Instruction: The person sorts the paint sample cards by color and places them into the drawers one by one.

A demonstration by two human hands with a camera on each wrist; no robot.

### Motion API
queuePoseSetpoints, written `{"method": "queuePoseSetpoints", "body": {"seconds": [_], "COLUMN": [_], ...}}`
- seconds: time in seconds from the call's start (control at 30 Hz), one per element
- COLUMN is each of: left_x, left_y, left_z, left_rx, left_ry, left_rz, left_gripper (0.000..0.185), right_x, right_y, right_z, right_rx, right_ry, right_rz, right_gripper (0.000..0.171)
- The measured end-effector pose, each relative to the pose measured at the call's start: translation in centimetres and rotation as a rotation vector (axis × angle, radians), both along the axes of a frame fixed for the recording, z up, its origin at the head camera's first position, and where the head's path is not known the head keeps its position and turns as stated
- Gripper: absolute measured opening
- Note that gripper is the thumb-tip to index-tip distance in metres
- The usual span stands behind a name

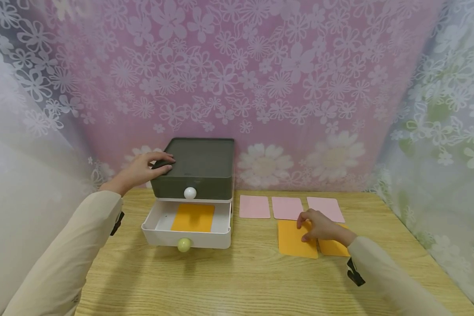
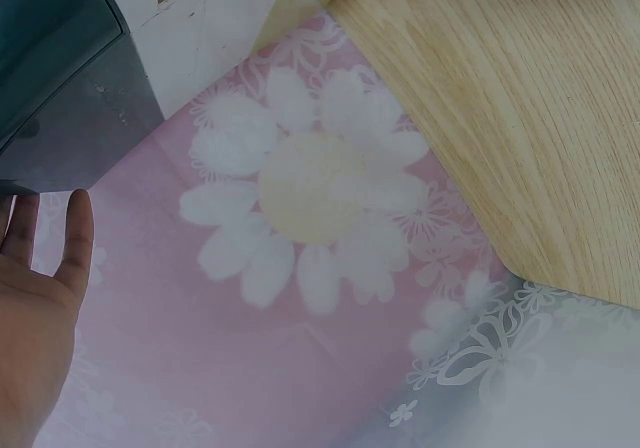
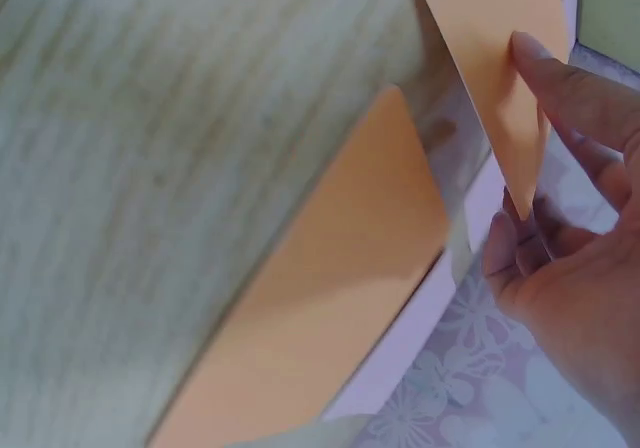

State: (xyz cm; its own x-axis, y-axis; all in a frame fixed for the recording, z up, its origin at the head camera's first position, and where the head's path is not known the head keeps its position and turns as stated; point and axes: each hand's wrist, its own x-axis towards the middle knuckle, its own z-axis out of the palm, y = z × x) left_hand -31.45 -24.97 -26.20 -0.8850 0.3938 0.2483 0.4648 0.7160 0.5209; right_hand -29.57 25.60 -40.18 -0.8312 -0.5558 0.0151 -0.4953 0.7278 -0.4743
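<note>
A small two-drawer storage box, dark green on top, stands at the back left of the table. My left hand rests on the left edge of its lid; in the left wrist view, a few fingers reach up to the box's corner. The lower white drawer is pulled out with an orange card lying in it. My right hand pinches another orange card; in the right wrist view the thumb lies over it, fingers beneath. A third orange card lies beside it, partly hidden by the hand in the head view.
Three pink cards lie in a row behind the orange ones. A white knob is on the closed upper drawer, a yellow-green knob on the lower. A flowered curtain hangs behind the wooden table.
</note>
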Motion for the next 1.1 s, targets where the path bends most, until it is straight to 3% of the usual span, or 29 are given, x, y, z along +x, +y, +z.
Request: {"method": "queuePoseSetpoints", "body": {"seconds": [0.1,0.3,0.6,0.8,0.9,1.1], "left_x": [0.0,-0.1,0.0,-0.1,-0.2,-0.1], "left_y": [0.0,0.0,-0.1,-0.1,-0.1,-0.1], "left_z": [0.0,0.0,0.0,-0.1,-0.1,0.0], "left_rx": [-0.002,-0.007,-0.004,-0.004,-0.006,-0.005], "left_ry": [0.002,0.01,0.005,0.007,0.011,0.002], "left_rz": [0.002,0.001,-0.003,0.007,0.009,0.004], "left_gripper": [0.031,0.031,0.031,0.031,0.031,0.032], "right_x": [-0.1,-0.4,-0.4,0.0,0.6,1.9], "right_y": [0.2,0.8,1.1,0.1,-1.2,-4.8], "right_z": [0.8,2.5,4.7,6.6,7.7,9.1], "right_rx": [0.009,-0.021,-0.229,-0.338,-0.38,-0.546], "right_ry": [-0.063,-0.276,-0.474,-0.539,-0.556,-0.645], "right_rz": [0.055,0.138,0.207,0.164,0.184,0.364], "right_gripper": [0.018,0.009,0.022,0.034,0.036,0.033]}}
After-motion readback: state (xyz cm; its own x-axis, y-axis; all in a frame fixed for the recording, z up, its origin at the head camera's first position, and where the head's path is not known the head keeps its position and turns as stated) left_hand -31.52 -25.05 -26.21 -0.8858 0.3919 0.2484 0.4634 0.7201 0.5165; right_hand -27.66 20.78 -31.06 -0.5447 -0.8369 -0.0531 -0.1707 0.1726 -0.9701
